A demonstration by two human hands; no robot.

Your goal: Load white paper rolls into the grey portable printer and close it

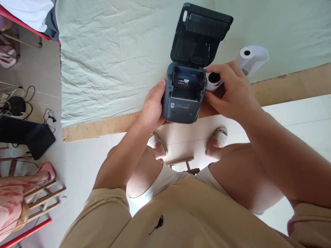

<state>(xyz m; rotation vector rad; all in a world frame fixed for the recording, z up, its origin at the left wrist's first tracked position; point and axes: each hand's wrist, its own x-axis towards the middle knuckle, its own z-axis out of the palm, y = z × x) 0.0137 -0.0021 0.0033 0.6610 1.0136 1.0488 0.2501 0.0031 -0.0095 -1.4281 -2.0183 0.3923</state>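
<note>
A dark grey portable printer (181, 109) is held near the table's front edge, its black lid (196, 39) swung up and back. Inside, the paper bay (186, 81) shows no roll, only a small label on its wall. My left hand (154, 105) grips the printer's left side. At its right side is my right hand (234, 88), thumb and index finger closed around a white paper roll (210, 86) with a dark core end. Behind that hand, a second paper roll (247, 53) rests on the cloth with a strip of paper unwound from it.
A pale green cloth (111, 62) covers the table, whose bare wooden edge (103, 125) runs along the front. On the left are cables (28, 100), a black flat device (26, 132) and a wooden chair (42, 203) with a person in pink. My legs are beneath the table edge.
</note>
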